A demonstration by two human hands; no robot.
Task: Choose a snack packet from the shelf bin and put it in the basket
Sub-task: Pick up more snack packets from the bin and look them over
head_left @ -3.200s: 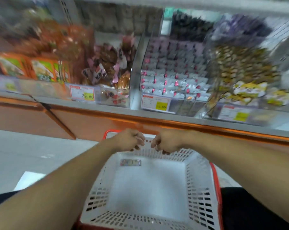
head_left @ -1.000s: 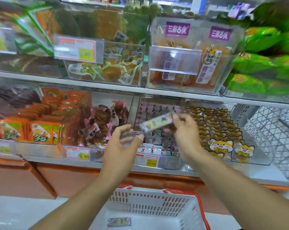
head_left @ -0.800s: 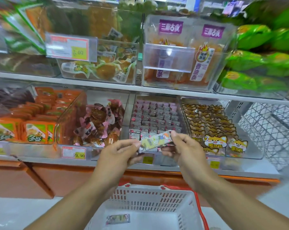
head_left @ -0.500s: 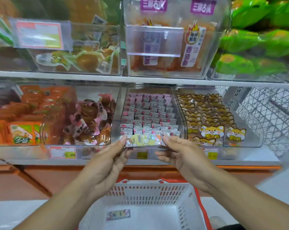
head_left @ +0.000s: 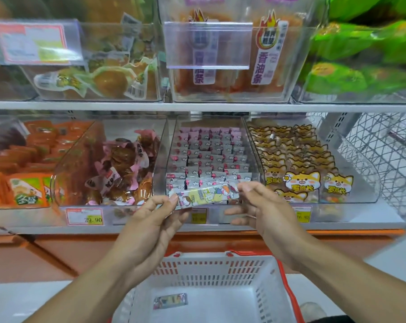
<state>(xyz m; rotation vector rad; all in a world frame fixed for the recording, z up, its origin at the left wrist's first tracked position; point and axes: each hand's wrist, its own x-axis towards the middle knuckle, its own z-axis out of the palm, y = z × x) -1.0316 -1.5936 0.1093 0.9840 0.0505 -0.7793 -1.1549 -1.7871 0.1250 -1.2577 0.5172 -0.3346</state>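
Note:
A small yellow and white snack packet (head_left: pixel 208 194) with cartoon figures is stretched level between my two hands. My left hand (head_left: pixel 155 217) pinches its left end and my right hand (head_left: pixel 259 206) pinches its right end. It hangs in front of the clear shelf bin (head_left: pixel 209 159) filled with rows of pink and grey packets. Below my hands stands the white basket (head_left: pixel 262 276) with red handles. One similar packet (head_left: pixel 170 300) lies flat on the basket floor.
Left of the middle bin is a bin of brown sweets in pink wrappers (head_left: pixel 120 166); right of it a bin of yellow cat-faced packets (head_left: pixel 299 164). Orange packets (head_left: pixel 22 164) fill the far left. An upper shelf (head_left: pixel 197 106) carries more clear bins. Price tags line the shelf edge.
My right hand lifted the packet out of the middle bin and brought it down. My left hand came up and took its left end. The view tilted up from the basket to the shelves.

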